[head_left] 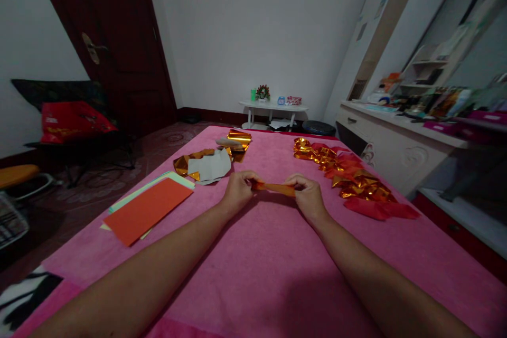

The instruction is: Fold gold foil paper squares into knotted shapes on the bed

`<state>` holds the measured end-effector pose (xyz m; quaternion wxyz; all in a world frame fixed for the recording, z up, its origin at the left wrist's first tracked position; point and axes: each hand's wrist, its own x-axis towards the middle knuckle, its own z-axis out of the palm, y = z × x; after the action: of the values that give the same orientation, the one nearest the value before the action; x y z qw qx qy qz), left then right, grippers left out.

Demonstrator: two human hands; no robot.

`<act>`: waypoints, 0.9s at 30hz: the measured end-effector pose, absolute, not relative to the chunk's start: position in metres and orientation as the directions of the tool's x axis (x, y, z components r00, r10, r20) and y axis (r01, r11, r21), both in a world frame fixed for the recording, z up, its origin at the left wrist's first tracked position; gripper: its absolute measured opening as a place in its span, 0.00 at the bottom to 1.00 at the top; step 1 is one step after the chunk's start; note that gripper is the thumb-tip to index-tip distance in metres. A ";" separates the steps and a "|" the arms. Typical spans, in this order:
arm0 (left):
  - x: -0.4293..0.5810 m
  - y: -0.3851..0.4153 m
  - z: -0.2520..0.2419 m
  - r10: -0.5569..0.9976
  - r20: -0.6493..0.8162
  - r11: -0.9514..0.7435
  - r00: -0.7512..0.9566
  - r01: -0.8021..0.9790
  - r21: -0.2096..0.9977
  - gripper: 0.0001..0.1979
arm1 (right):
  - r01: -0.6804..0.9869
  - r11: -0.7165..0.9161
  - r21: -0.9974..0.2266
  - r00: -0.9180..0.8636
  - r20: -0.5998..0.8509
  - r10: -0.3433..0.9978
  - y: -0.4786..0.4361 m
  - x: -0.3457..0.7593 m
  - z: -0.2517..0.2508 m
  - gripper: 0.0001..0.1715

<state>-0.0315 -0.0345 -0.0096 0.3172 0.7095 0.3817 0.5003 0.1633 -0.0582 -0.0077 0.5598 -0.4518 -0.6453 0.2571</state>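
Observation:
A narrow orange paper strip [277, 188] is stretched level between my two hands, just above the pink cloth [261, 253]. My left hand [240, 188] pinches its left end, and my right hand [307, 193] pinches the right end. To the left lie a stack of coloured paper with an orange sheet [150, 210] on top, and grey-white paper pieces [209, 165] over gold foil. A shiny gold roll [240, 139] sits further back. On the right, folded gold foil pieces [362, 185] and red paper pieces [372, 209] form a long row.
Behind the pink surface stands a small white table [273, 107] with a plant and small items. A cluttered white dresser [400, 129] is at the right. At the left, a red bag [75, 120] rests on a dark chair near a brown door [103, 26].

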 end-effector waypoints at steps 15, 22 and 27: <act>-0.033 -0.046 0.001 0.700 0.644 -0.701 0.309 0.471 0.536 0.06 | 0.473 0.606 -0.639 -0.126 0.632 0.765 -0.069 0.160 -0.001 0.04; -0.026 -0.053 0.002 0.758 0.548 -0.652 0.354 0.441 0.617 0.07 | 0.475 0.585 -0.657 -0.187 0.574 0.797 -0.071 0.157 -0.003 0.06; -0.029 -0.049 0.000 0.780 0.558 -0.626 0.284 0.360 0.691 0.07 | 0.466 0.572 -0.675 -0.158 0.572 0.805 -0.066 0.161 -0.002 0.07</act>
<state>-0.0289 -0.0488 0.0002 0.2231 0.7696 0.3702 0.4699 0.1613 -0.0664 -0.0020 0.4868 -0.4288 -0.7410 0.1737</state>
